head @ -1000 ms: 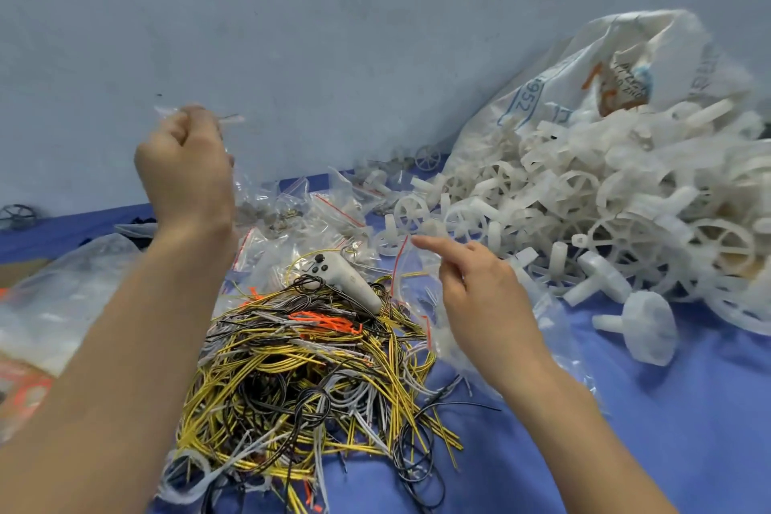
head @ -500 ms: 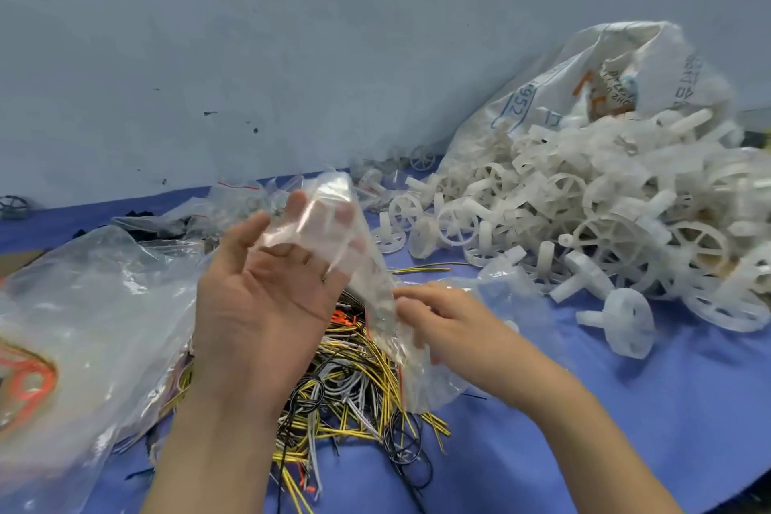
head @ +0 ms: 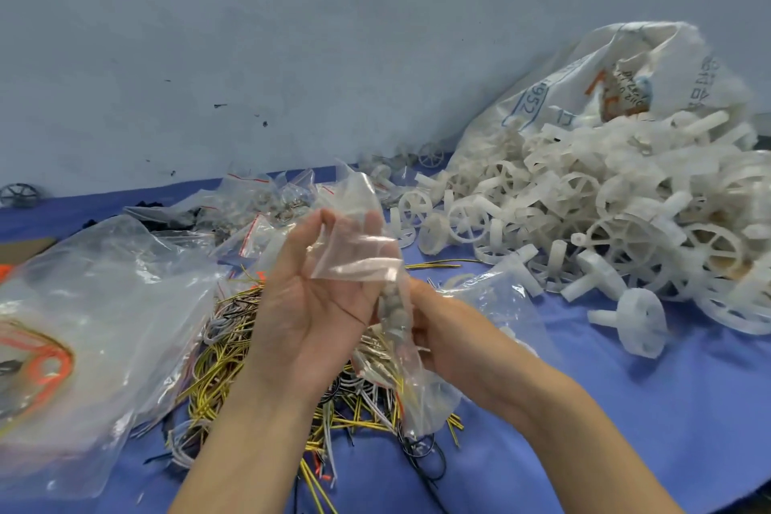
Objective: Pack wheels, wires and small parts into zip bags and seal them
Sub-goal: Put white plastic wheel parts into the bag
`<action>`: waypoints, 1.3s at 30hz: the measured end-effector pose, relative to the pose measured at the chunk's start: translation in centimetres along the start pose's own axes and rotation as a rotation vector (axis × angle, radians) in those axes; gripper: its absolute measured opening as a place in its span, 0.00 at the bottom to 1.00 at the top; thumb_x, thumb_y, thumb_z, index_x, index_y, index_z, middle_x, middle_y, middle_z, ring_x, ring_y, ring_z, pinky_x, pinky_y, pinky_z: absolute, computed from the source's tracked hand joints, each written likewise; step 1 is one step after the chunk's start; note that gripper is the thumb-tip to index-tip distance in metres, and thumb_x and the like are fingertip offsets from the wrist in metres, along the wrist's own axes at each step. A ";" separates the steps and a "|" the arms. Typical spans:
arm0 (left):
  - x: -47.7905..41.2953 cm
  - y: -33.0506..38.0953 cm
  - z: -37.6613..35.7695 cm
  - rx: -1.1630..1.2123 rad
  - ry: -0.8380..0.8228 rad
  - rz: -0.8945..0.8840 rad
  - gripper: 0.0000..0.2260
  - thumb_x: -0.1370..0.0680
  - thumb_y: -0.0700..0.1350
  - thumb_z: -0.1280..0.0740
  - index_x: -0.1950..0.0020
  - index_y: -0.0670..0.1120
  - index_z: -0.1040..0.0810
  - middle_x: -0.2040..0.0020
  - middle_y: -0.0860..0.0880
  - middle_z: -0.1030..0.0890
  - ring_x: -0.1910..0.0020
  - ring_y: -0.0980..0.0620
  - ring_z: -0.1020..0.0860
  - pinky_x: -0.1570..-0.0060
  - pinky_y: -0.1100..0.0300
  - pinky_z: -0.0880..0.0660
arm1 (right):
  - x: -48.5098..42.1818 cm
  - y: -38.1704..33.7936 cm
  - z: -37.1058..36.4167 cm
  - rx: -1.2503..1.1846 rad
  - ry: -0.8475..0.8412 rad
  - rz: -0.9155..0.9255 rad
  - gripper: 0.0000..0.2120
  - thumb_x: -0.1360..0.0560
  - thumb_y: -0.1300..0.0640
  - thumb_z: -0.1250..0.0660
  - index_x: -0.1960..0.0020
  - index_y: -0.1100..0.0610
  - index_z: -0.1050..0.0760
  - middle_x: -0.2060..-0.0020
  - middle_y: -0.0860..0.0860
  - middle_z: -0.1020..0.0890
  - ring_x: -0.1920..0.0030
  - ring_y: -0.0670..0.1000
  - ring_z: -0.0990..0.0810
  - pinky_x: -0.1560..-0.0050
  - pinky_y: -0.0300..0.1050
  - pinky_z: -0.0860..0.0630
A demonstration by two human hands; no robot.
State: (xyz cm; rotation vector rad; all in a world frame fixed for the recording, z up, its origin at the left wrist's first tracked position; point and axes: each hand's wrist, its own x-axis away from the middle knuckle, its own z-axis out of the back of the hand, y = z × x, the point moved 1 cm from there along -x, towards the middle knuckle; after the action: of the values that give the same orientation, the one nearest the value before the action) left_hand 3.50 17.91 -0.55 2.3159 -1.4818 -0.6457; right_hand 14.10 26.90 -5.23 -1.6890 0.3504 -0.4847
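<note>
At frame center our left hand (head: pixel 317 296) props the zip bag (head: pixel 359 246) mouth up; our right hand (head: pixel 442 330) pinches its grey-part-filled body (head: pixel 394 309), hanging lengthwise down over the wires (head: pixel 233 355).

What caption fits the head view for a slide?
Both hands hold a clear zip bag above a wire pile, white wheels heaped right.

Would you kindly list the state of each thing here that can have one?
left hand: palm up, holding the zip bag
right hand: gripping the zip bag
zip bag: held up, crumpled, seal unclear
white sack: open, wheels spilling out
large clear bag: lying slack
</note>
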 end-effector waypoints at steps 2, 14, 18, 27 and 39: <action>0.0 0.0 0.2 -0.080 -0.004 0.019 0.05 0.20 0.41 0.34 0.47 0.42 0.21 0.47 0.44 0.20 0.44 0.48 0.21 0.45 0.53 0.22 | 0.1 -0.2 0.2 -0.046 0.011 0.038 0.28 0.28 0.36 0.34 0.47 0.60 0.18 0.54 0.56 0.23 0.53 0.53 0.29 0.49 0.49 0.35; 1.1 0.2 1.5 -0.628 0.015 0.178 0.20 0.24 0.43 0.29 0.40 0.32 0.29 0.36 0.36 0.22 0.36 0.37 0.23 0.39 0.42 0.25 | 2.0 -2.2 1.9 0.115 0.224 0.262 0.11 0.23 0.44 0.33 0.58 0.46 0.14 0.68 0.43 0.18 0.70 0.42 0.26 0.63 0.32 0.28; 1.3 1.3 0.8 -0.531 0.128 0.100 0.13 0.28 0.40 0.29 0.48 0.40 0.29 0.47 0.39 0.17 0.43 0.36 0.19 0.51 0.50 0.19 | 1.9 -2.6 2.7 0.210 0.363 0.302 0.11 0.20 0.48 0.36 0.53 0.48 0.15 0.65 0.44 0.20 0.68 0.44 0.25 0.63 0.38 0.27; 1.4 -0.8 -1.1 -0.555 0.164 0.134 0.15 0.20 0.35 0.40 0.36 0.28 0.31 0.44 0.31 0.19 0.46 0.35 0.18 0.48 0.46 0.19 | 2.2 -2.7 1.8 0.440 0.485 0.465 0.12 0.19 0.56 0.36 0.43 0.42 0.20 0.54 0.43 0.18 0.65 0.47 0.21 0.65 0.33 0.28; -0.6 -7.0 -0.9 -0.418 0.124 0.250 0.11 0.17 0.39 0.43 0.40 0.45 0.24 0.47 0.44 0.19 0.48 0.50 0.20 0.50 0.50 0.35 | 3.7 -3.7 1.4 0.602 0.475 0.574 0.19 0.22 0.64 0.35 0.51 0.40 0.18 0.54 0.39 0.20 0.61 0.44 0.22 0.60 0.31 0.31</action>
State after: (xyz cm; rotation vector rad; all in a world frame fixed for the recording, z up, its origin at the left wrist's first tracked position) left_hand 9.06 21.38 -3.10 1.7910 -1.3928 -0.6548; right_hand 17.86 26.97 -1.30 -0.8213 0.9045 -0.4889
